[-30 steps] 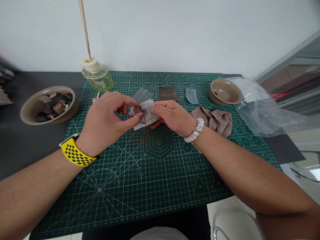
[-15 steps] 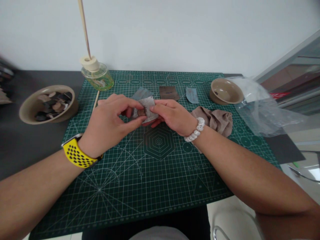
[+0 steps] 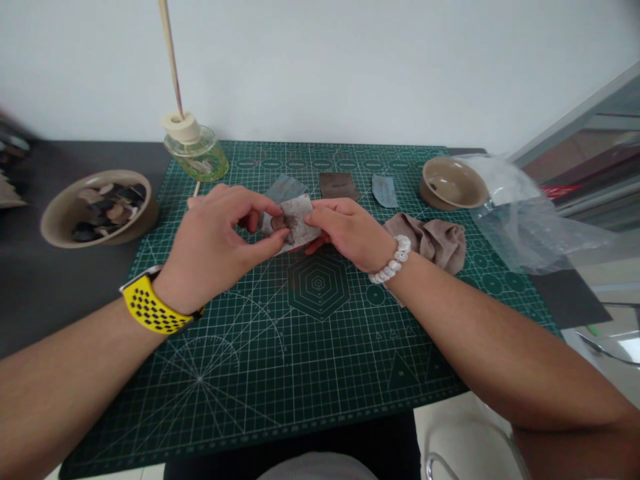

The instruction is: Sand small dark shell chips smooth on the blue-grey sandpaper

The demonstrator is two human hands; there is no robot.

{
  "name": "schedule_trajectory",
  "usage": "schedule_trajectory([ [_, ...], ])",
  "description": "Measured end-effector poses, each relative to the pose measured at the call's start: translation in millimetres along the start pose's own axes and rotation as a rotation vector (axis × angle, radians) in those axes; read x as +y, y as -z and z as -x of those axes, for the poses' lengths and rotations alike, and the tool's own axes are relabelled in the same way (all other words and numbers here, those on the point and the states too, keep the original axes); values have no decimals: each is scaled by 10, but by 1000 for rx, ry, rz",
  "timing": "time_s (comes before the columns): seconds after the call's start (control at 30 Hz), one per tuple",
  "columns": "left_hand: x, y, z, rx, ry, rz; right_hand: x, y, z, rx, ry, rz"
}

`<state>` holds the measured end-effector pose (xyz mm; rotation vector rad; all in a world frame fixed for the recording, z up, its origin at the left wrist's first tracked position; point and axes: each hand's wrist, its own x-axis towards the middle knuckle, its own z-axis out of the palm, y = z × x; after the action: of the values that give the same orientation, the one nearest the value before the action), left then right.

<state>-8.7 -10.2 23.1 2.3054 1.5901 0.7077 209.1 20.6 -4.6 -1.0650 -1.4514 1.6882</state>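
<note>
My right hand grips a worn grey piece of sandpaper, thumb on top and fingers beneath, above the green cutting mat. Between the thumb and fingertips of my left hand is a small brown piece, held against the sandpaper's face. Brownish smears mark the sheet around it. My fingers partly cover the piece, so its exact kind is unclear. Behind the hands lie a blue-grey sandpaper piece, a brown one and another blue-grey one.
At the left stands a bowl of dark and brown small pieces, near a glass reed diffuser. To the right are a second bowl with a small dark piece inside, a crumpled brown cloth and a clear plastic bag.
My left fingertips and the small brown piece have shifted slightly left across the sandpaper, uncovering more of its smeared face. The sheet has tilted a little; my right hand barely moved.
</note>
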Motion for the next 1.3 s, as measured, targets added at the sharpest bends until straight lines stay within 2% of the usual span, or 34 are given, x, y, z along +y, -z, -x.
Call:
schedule_trajectory([
  [0.17,-14,-15,-11,-46,-23,15,0,21,2,-14,37,31],
  [0.33,-56,-73,-45,-115,-57,24,-8,48,22,-66,138,369],
  [0.47,-94,-109,-65,-177,-37,5,46,82,7,16,283,624],
  [0.63,-134,-151,-76,-216,-48,30,124,155,-31,172,433,802],
  [0.7,-155,-166,-83,-222,-48,45,119,174,-34,196,455,831],
  [0.9,-213,-188,-96,-262,-65,40,71,125,-34,12,452,856],
  [1.17,-182,-174,-102,-257,31,78,91,88,-67,-20,425,888],
  [1.3,-169,-175,-101,-261,27,62,91,90,-66,-46,427,932],
])
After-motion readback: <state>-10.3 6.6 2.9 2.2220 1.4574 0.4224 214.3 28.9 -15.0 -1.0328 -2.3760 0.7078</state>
